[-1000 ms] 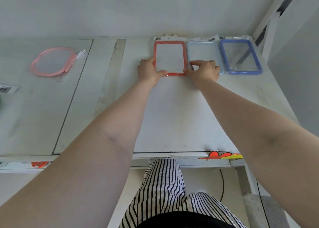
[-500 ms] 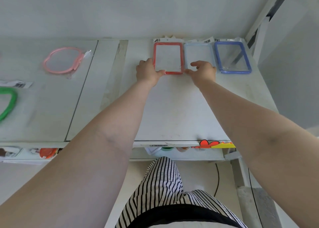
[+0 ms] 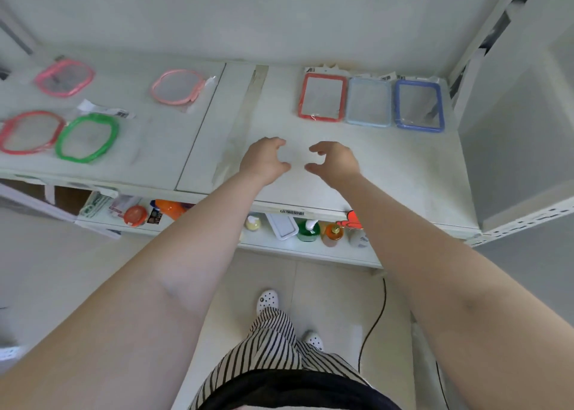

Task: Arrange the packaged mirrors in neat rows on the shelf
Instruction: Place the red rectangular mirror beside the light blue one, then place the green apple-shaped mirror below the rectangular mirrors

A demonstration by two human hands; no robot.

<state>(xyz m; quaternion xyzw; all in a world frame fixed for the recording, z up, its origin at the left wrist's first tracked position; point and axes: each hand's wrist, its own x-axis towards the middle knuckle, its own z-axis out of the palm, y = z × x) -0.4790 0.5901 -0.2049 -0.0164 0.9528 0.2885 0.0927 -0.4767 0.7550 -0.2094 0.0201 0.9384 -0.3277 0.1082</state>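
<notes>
Both hands, left hand [image 3: 264, 161] and right hand [image 3: 334, 162], hover spread and empty over the shelf [image 3: 403, 176], near the red mirror [image 3: 323, 97] (far right row).

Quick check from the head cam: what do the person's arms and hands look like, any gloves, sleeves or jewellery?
Both arms are bare up to the frame edge, with no sleeve in view. The left hand and right hand wear no gloves, and no rings, watch or bracelets show. Lower down, black-and-white striped trousers and white perforated clogs are visible.
</notes>
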